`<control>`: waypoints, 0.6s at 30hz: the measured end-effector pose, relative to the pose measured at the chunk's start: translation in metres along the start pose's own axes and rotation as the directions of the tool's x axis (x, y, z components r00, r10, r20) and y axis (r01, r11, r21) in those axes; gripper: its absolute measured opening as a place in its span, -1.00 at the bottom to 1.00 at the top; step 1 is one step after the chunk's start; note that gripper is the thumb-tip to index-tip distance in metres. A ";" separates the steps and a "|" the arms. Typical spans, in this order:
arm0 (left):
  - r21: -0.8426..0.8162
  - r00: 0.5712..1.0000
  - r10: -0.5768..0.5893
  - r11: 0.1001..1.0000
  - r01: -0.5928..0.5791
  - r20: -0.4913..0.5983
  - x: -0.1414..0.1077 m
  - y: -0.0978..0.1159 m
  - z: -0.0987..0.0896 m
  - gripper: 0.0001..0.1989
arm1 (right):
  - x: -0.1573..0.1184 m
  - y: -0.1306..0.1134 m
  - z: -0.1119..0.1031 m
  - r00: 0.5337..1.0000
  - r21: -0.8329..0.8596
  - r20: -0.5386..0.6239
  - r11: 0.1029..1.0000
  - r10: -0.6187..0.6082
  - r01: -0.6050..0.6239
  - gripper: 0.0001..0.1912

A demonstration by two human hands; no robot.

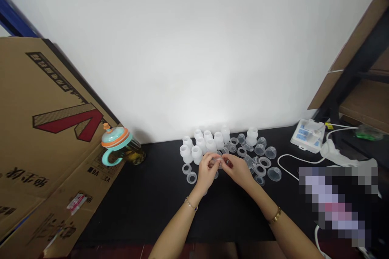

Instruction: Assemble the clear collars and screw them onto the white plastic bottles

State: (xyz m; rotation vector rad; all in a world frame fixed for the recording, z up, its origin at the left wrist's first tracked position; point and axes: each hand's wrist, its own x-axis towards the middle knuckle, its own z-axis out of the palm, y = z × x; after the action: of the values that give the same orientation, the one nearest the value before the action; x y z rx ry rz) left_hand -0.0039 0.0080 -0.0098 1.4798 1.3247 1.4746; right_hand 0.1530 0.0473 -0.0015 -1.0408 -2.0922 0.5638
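above the black tabletop (142, 206), the left hand (207, 171) and right hand (240, 168) meet, fingers of both drawn narrow, pinching a small translucent piece (219, 161) between them, its outline partly hidden. white bottle-shaped containers (197, 155) stand just beyond the left hand; clear domes (274, 174) and translucent rings (256, 170) lie scattered beside the right.
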 end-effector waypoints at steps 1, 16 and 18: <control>0.002 1.000 0.005 1.000 -0.005 -0.002 0.000 0.000 0.000 -0.77 | 0.000 0.000 0.000 1.000 0.000 -0.001 1.000 -0.002 0.002 -0.83; -0.001 1.000 -0.001 1.000 0.001 0.000 0.000 -0.001 0.000 -0.83 | 0.001 -0.002 -0.001 1.000 -0.031 0.002 0.999 -0.023 0.023 -0.82; -0.002 1.000 0.005 1.000 -0.005 0.001 0.000 -0.001 0.000 -0.83 | 0.000 -0.002 -0.001 1.000 -0.039 -0.002 0.999 -0.028 0.028 -0.83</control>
State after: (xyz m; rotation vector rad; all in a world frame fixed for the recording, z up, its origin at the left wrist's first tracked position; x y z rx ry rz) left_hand -0.0040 0.0087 -0.0110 1.4832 1.3193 1.4774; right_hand 0.1525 0.0467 0.0003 -1.0318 -2.1200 0.5091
